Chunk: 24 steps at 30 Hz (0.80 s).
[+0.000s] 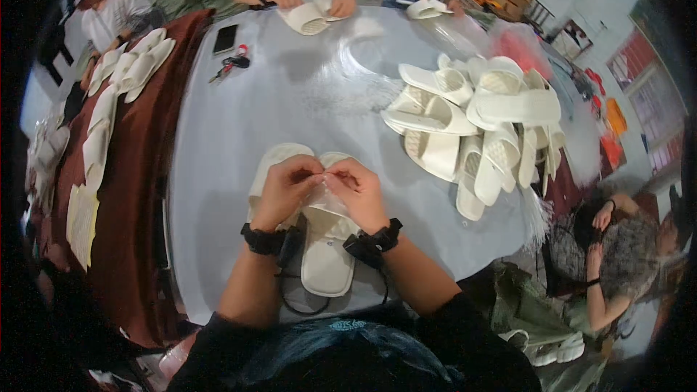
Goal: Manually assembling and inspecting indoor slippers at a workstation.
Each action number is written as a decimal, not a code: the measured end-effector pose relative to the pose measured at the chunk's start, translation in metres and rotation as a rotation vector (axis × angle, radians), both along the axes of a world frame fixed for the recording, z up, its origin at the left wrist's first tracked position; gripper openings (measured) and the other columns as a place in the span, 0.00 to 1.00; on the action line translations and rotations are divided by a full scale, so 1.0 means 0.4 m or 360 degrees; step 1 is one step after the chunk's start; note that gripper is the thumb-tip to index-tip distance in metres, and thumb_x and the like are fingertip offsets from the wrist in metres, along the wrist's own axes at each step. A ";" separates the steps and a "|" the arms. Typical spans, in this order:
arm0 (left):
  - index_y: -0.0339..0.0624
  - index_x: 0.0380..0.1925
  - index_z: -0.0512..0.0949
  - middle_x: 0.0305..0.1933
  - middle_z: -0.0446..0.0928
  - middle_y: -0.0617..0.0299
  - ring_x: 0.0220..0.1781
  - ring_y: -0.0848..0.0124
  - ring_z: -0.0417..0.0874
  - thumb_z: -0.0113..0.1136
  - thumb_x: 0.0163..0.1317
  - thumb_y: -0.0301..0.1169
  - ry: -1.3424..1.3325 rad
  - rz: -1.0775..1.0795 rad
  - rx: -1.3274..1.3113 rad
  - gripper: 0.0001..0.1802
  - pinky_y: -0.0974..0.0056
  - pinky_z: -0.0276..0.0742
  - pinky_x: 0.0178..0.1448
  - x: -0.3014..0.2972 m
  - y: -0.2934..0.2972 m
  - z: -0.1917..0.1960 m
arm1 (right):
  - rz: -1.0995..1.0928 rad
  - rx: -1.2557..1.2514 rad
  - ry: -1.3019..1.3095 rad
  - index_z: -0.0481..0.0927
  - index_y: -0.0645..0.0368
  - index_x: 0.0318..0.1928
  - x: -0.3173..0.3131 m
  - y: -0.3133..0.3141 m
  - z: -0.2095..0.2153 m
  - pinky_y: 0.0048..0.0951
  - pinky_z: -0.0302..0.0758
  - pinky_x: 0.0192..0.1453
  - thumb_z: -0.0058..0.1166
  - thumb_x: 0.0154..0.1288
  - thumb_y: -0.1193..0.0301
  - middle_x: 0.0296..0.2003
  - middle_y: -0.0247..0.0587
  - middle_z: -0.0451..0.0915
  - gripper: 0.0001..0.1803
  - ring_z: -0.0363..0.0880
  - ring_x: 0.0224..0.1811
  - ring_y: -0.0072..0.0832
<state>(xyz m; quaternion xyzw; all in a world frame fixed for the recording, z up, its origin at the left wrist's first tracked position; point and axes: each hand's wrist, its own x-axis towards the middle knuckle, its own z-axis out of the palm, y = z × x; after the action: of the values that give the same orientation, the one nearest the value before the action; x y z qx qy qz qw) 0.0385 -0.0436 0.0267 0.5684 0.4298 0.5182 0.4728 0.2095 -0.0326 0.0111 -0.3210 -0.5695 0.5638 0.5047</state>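
Note:
A pair of white slippers point(327, 261) lies on the grey table point(290, 109) right in front of me, toes pointing away. Over them, my left hand point(284, 189) and my right hand point(358, 192) meet, both pinching a thin clear plastic bag point(325, 197) between fingertips. Black bands sit on both wrists, with a black cord looping down from them near the table's front edge.
A heap of white slippers point(472, 123) is piled at the right. More slippers point(138, 65) line the brown cloth on the left. A phone point(225, 38) and keys point(231, 64) lie farther back. Other people work at the far side and sit at the right.

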 end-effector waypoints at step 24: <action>0.34 0.35 0.78 0.46 0.80 0.59 0.49 0.70 0.79 0.61 0.62 0.20 0.0243 0.0048 0.0006 0.03 0.65 0.73 0.57 0.000 0.009 -0.007 | -0.0291 0.0419 -0.0329 0.77 0.61 0.35 -0.002 0.010 0.010 0.36 0.74 0.38 0.60 0.58 0.72 0.28 0.43 0.76 0.08 0.75 0.33 0.40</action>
<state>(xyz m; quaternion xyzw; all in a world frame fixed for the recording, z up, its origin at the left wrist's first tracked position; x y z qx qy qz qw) 0.0384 -0.0399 0.0239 0.6007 0.4722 0.4812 0.4296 0.2087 -0.0285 0.0150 -0.3587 -0.6557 0.4003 0.5302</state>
